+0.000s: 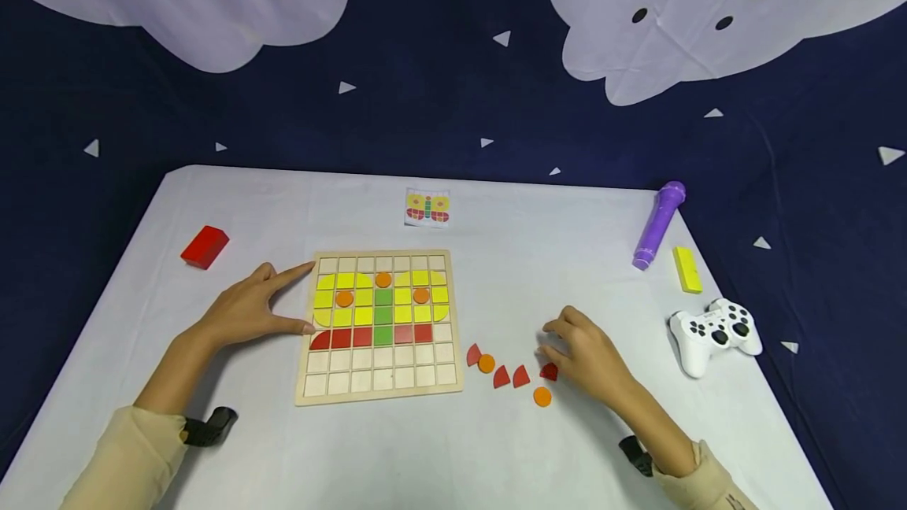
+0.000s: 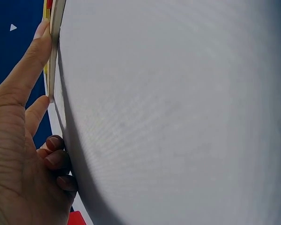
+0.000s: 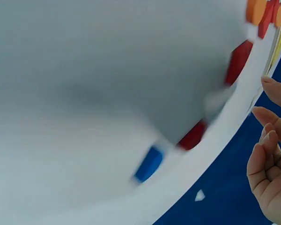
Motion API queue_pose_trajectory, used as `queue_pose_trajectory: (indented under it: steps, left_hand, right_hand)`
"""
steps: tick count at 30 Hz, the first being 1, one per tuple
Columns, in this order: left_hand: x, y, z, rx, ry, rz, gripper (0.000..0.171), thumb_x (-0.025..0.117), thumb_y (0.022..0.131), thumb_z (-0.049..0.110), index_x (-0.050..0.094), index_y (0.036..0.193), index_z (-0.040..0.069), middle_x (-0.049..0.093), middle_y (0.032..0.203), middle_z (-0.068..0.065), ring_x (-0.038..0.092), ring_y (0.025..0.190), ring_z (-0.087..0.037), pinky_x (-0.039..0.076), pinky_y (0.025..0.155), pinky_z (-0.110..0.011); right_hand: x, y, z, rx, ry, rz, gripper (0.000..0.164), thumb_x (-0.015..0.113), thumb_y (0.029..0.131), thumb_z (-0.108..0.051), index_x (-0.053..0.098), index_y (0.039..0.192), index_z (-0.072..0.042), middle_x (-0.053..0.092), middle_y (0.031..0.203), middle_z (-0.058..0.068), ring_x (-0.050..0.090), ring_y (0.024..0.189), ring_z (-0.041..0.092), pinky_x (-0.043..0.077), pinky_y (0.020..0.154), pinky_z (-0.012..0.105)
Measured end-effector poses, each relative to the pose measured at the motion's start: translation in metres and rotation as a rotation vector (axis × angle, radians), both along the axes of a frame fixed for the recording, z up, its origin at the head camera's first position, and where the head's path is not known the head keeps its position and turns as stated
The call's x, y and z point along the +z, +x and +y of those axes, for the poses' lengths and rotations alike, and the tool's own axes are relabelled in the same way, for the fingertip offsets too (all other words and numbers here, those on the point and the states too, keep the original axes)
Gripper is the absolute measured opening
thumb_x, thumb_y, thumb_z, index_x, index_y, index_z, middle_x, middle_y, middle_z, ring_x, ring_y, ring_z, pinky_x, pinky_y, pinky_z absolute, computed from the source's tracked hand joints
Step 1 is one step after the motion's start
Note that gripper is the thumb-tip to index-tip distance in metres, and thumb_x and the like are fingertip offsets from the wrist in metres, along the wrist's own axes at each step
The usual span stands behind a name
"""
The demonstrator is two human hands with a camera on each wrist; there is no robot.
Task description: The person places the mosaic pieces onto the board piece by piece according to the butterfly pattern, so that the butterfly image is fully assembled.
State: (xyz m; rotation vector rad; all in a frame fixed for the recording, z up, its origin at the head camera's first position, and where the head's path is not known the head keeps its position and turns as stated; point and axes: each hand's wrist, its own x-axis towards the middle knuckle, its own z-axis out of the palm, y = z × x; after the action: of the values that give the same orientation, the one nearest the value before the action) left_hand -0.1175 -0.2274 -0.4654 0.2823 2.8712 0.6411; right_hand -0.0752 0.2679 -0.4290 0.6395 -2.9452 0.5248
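Observation:
My left hand (image 1: 248,305) rests at the left side of a wooden grid board (image 1: 380,397), index finger stretched to its far corner and thumb (image 2: 35,51) against its edge. Yellow, green, red and orange tiles fill part of the grid; a red quarter-round tile (image 1: 321,340) lies by the thumb. Over the table right of the board hovers my right hand (image 1: 588,356), fingers bent loosely, thumb and index apart with nothing between them. Under it shows a red wedge tile (image 1: 549,371). A blue piece (image 3: 149,164) appears in the right wrist view, hidden in the head view.
Loose red wedges (image 1: 501,377) and orange discs (image 1: 542,396) lie right of the board. A butterfly pattern card (image 1: 427,208) lies behind it. A red block (image 1: 205,247) is far left; a purple microphone (image 1: 659,225), yellow block (image 1: 687,269) and white game controller (image 1: 716,335) lie right.

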Motion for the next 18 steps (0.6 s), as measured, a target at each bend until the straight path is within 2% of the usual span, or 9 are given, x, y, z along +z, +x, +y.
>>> queue_pose_trajectory:
  steps: [7, 18]
  left_hand:
    - [0.0, -0.001, 0.0, 0.003, -0.009, -0.003, 0.109, 0.078, 0.064, 0.072, 0.04, 0.153, 0.021, 0.042, 0.088, -0.009, 0.038, 0.066, -0.018, 0.032, 0.057, -0.03]
    - [0.0, 0.0, 0.001, 0.003, -0.007, -0.008, 0.108, 0.078, 0.065, 0.071, 0.04, 0.153, 0.021, 0.042, 0.088, -0.008, 0.038, 0.066, -0.018, 0.031, 0.057, -0.03]
  right_hand:
    - [-0.007, 0.009, 0.03, -0.091, 0.057, 0.033, 0.026, 0.086, 0.073, -0.008, 0.073, 0.093, 0.002, 0.053, 0.081, 0.003, 0.045, 0.071, 0.012, 0.043, 0.062, 0.029]
    - [-0.012, 0.009, 0.039, -0.171, 0.053, -0.029, 0.02, 0.083, 0.076, -0.008, 0.074, 0.088, 0.004, 0.053, 0.077, 0.004, 0.044, 0.067, 0.014, 0.039, 0.06, 0.029]
